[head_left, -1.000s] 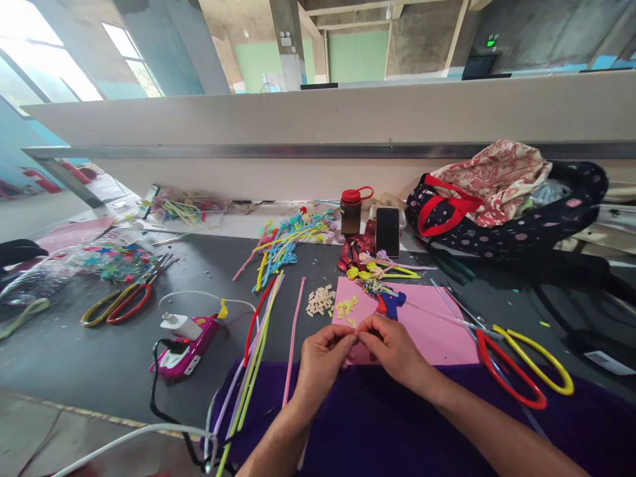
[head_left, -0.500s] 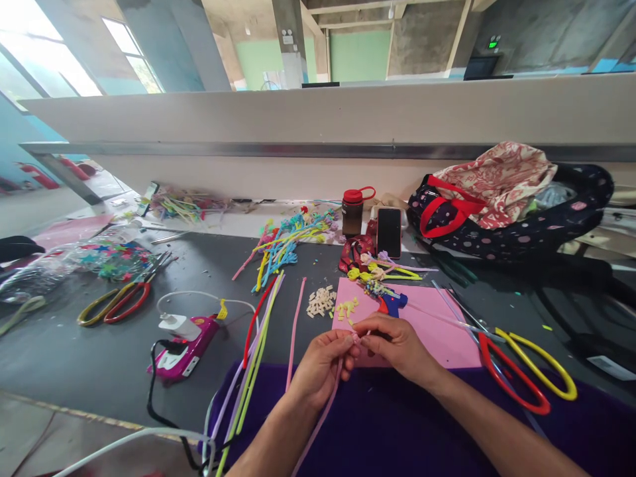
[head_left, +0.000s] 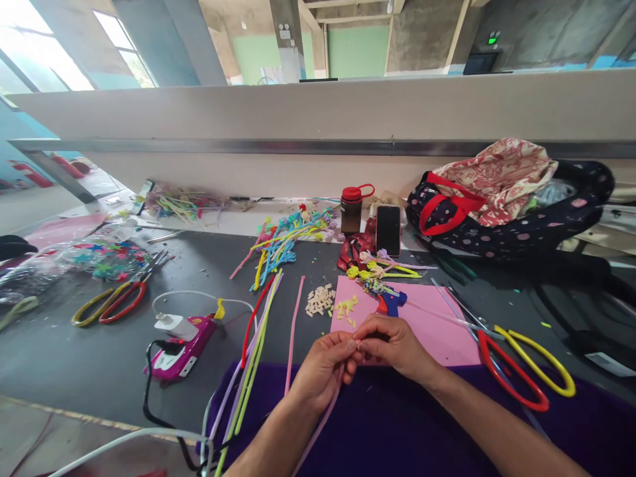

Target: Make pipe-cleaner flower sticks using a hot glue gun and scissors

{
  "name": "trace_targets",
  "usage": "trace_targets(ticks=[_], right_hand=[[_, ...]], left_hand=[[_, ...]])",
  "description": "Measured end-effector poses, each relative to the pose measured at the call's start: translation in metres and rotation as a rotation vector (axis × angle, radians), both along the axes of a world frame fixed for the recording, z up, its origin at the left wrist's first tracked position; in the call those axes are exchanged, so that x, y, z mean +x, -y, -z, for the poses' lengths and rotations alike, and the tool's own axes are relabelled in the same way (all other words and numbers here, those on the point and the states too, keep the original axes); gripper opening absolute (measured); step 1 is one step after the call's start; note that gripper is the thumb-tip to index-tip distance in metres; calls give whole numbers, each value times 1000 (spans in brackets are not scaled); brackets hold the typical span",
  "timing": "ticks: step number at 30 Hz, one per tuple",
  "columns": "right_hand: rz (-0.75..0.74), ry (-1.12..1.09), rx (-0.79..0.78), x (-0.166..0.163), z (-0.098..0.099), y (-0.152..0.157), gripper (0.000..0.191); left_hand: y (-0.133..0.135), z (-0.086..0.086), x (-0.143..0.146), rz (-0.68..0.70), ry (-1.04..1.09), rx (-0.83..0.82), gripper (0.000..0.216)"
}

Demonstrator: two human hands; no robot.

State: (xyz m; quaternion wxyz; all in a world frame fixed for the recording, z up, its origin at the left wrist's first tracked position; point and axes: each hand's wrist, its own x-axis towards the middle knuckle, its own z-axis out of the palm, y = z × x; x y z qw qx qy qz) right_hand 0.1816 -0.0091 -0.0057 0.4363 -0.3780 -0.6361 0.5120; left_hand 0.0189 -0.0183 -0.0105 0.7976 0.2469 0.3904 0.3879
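My left hand (head_left: 330, 361) is closed on a pink pipe cleaner (head_left: 325, 421), whose long tail hangs down past the wrist. Close against it, my right hand (head_left: 392, 344) pinches the pipe cleaner's worked end, which the fingertips mostly hide. Both hands meet over the near left edge of a pink sheet (head_left: 437, 324). Just beyond the fingers lie small yellow pieces (head_left: 346, 308) and a pile of cream pieces (head_left: 320, 300). A blue glue gun (head_left: 395, 303) rests on the sheet. Another pink pipe cleaner (head_left: 295, 331) lies left of my left hand.
Red-and-yellow scissors (head_left: 539, 371) lie at right, another pair (head_left: 116, 301) at left. A magenta power strip (head_left: 181, 351) with cords sits left of long pipe cleaners (head_left: 253, 358). Farther back stand a bottle (head_left: 351, 212), a phone (head_left: 388, 230) and a dark bag (head_left: 511, 228).
My fingertips have drawn closer together over the pink pipe cleaner, covering more of its worked end. The camera view has shifted slightly; the things on the table stay in place.
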Motion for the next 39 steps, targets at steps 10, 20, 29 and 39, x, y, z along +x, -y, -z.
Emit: trace_targets(ticks=[10, 20, 29, 39], right_hand=[[79, -68, -21, -11, 1, 3, 7], [103, -171, -90, -7, -2, 0, 13], [2, -171, -321, 7, 4, -8, 23], [-113, 28, -65, 11, -1, -4, 12]], left_hand=[[4, 1, 5, -122, -20, 80, 17], [2, -11, 3, -58, -17, 141, 18], [2, -9, -1, -111, -127, 246, 47], [7, -10, 3, 8, -153, 246, 40]])
